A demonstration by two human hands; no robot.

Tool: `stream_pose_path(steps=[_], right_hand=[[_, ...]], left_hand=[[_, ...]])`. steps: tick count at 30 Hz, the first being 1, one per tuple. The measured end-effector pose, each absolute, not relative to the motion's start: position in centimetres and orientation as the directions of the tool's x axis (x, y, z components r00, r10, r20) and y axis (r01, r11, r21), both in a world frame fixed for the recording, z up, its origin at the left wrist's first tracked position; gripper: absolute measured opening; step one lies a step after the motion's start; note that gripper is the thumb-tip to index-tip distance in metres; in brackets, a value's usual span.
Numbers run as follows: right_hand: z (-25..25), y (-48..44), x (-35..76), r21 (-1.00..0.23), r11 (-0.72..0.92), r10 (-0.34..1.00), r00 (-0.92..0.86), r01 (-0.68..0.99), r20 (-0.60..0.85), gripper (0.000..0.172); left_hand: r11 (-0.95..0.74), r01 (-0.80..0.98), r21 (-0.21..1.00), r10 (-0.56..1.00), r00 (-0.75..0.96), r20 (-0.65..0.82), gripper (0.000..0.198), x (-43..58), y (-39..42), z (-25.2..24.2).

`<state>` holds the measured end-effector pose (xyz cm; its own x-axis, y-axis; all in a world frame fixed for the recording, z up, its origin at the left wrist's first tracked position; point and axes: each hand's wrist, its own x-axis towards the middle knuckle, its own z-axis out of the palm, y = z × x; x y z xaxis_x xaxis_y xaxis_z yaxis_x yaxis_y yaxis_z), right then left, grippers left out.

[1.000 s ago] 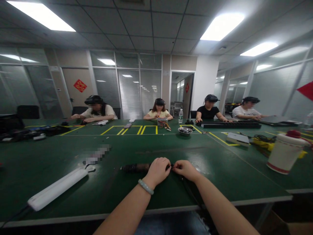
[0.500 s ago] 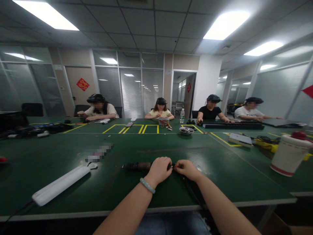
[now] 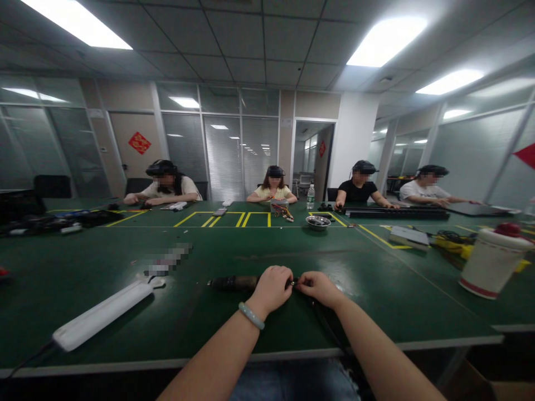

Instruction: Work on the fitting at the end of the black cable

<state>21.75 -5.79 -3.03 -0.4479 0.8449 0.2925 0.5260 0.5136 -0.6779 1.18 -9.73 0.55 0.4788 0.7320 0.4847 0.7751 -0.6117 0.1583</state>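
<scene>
A dark, long cylindrical tool, resembling a corded electric screwdriver, lies on the green tabletop with a small metal tip at its left end. My left hand is wrapped over its right part and covers that section. Close by on the right, my right hand has its fingers pinched at the tool's tail end, where a small shiny piece shows between the two hands. What exactly those fingertips grip is too small to make out. From beneath the right hand a dark cord runs down toward the front edge.
A white power strip lies to the left, a blurred-out flat item beyond it. A metal bowl stands ahead. At right are a white container with a red lid and a silver box. Several people work across the table.
Both hands hold nearly the same pose around the tool. The whole view has shifted very slightly.
</scene>
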Motion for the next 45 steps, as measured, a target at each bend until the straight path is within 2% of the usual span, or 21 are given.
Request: stream_pose_path(steps=[8, 15, 20, 26, 31, 38, 45], right_hand=[[-3.26, -5.65, 21.83, -0.68, 0.502, 0.852, -0.44, 0.535, 0.283, 0.016], [-2.99, -5.78, 21.71, -0.679, 0.505, 0.85, -0.444, 0.533, 0.283, 0.015], [-2.93, -5.76, 21.69, -0.662, 0.52, 0.843, -0.45, 0.541, 0.294, 0.014], [-3.06, -5.77, 21.68, -0.68, 0.506, 0.849, -0.448, 0.531, 0.282, 0.014], [-2.96, -5.81, 21.64, -0.68, 0.497, 0.854, -0.441, 0.539, 0.275, 0.015], [-2.54, -6.13, 21.71, -0.672, 0.501, 0.854, -0.435, 0.545, 0.284, 0.015], [-2.98, -5.87, 21.73, -0.679, 0.509, 0.848, -0.445, 0.529, 0.29, 0.015]], left_hand=[[-0.665, 0.734, 0.137, 0.687, 0.529, 0.498, 0.015, 1.16, -9.38, 0.19], [-0.623, 0.773, 0.12, 0.722, 0.51, 0.467, 0.007, 1.2, -9.42, 0.17], [-0.653, 0.748, 0.121, 0.697, 0.53, 0.483, 0.016, 1.29, -9.63, 0.37], [-0.628, 0.766, 0.136, 0.711, 0.494, 0.499, 0.006, 1.37, -9.73, 0.42], [-0.657, 0.746, 0.109, 0.684, 0.529, 0.502, 0.015, 1.44, -9.64, 0.36], [-0.637, 0.766, 0.093, 0.679, 0.5, 0.537, 0.006, 1.32, -9.77, 0.52], [-0.656, 0.75, 0.083, 0.667, 0.525, 0.529, 0.017, 1.42, -9.99, 0.69]])
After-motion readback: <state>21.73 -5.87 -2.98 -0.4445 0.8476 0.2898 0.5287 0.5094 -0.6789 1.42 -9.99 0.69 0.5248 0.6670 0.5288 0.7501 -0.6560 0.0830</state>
